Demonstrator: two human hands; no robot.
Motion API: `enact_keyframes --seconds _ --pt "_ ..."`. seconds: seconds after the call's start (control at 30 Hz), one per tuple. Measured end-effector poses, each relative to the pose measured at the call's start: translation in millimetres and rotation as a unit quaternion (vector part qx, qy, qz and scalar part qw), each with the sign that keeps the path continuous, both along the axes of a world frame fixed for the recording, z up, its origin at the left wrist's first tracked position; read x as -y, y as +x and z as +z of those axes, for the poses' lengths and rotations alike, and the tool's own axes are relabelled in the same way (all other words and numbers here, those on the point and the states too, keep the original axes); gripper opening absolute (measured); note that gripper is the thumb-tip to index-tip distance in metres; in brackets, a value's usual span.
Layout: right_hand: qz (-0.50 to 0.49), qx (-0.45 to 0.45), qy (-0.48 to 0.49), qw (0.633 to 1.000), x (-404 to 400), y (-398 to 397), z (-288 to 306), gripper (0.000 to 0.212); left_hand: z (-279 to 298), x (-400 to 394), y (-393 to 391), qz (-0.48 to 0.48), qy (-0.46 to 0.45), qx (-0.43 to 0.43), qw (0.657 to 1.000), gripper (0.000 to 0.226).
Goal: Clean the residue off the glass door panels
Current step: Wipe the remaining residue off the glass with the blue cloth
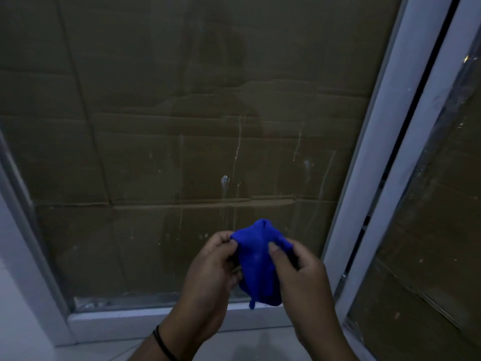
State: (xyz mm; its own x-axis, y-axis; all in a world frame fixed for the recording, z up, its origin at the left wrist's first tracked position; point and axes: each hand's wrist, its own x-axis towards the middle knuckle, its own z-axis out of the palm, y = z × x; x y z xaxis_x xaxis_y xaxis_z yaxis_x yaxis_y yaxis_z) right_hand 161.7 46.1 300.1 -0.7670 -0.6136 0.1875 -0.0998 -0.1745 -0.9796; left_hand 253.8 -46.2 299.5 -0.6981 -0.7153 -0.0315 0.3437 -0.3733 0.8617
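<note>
A bright blue cloth [259,261] is bunched between both my hands, low in front of the left glass door panel [169,126]. My left hand [213,272] pinches its left edge; my right hand [299,277] grips its right side with the thumb on top. The cloth is held off the glass. White drip streaks and specks of residue [225,181] run down the lower right part of this panel. A second glass panel [429,230] at the right also carries specks.
Brown cardboard [104,152] covers the far side of both panes. White door frames [377,157] separate the panels, with a dark gap between them. A white bottom rail [156,321] meets a pale tiled floor [247,345]. A white wall edge [18,282] stands at left.
</note>
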Motion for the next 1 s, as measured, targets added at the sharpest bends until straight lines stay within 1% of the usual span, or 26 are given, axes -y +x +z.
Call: enact_keyframes --seconds 0.03,0.07,0.13,0.17,0.23,0.33,0.43,0.5,0.57,0.63,0.7,0.73,0.8,0.87,0.9,0.93,0.97,1.0 --pt "-0.019 0.028 -0.002 0.999 0 -4 -1 0.011 0 1 1 0.008 0.021 -0.005 1.000 0.025" --pt "-0.024 0.071 -0.011 0.997 -1 -8 0 0.013 0 4 3 0.012 0.048 -0.015 0.999 0.027" --pt "-0.004 0.152 -0.047 0.987 -4 -15 6 0.014 -1 10 8 0.012 0.107 -0.040 0.993 0.032" --pt "0.010 0.169 -0.064 0.983 -6 -19 7 0.015 -1 14 11 0.004 0.132 -0.048 0.990 0.034" --pt "0.026 0.176 -0.066 0.982 -10 -26 12 0.016 -2 19 16 -0.028 0.169 -0.045 0.984 0.037" --pt "0.058 0.166 -0.033 0.984 -14 -32 20 0.017 -4 22 19 -0.093 0.205 -0.037 0.974 0.042" --pt "0.099 0.156 -0.033 0.982 -15 -37 27 0.018 -4 24 19 -0.137 0.224 -0.049 0.964 0.057" --pt "0.138 0.157 -0.035 0.977 -15 -38 32 0.017 -4 28 21 -0.189 0.241 -0.059 0.950 0.069" --pt "0.191 0.164 -0.032 0.967 -15 -39 37 0.016 -1 27 24 -0.273 0.216 -0.051 0.936 0.078" --pt "0.238 0.154 -0.010 0.959 -13 -41 40 0.018 2 24 26 -0.340 0.156 -0.031 0.927 0.073" --pt "0.250 0.130 0.021 0.959 -12 -44 39 0.022 2 21 25 -0.365 0.081 -0.014 0.928 0.063" --pt "0.236 0.112 0.037 0.964 -11 -46 36 0.022 2 20 24 -0.363 0.052 -0.012 0.930 0.056" --pt "0.171 0.065 0.072 0.980 -7 -48 30 0.016 4 19 19 -0.336 0.012 -0.008 0.942 0.045" --pt "0.069 -0.015 0.120 0.990 -4 -47 21 0.014 7 17 16 -0.284 -0.018 0.009 0.959 0.041" --pt "0.006 -0.067 0.142 0.988 -4 -45 16 0.012 8 17 14 -0.257 -0.030 0.019 0.966 0.038" --pt "-0.053 -0.115 0.145 0.981 -5 -43 13 0.007 9 17 13 -0.232 -0.042 0.029 0.971 0.035" --pt "-0.088 -0.152 0.129 0.976 -8 -39 13 0.004 10 18 12 -0.212 -0.056 0.037 0.975 0.030" --pt "-0.089 -0.180 0.108 0.974 -12 -34 13 0.010 11 19 12 -0.197 -0.070 0.042 0.977 0.026"
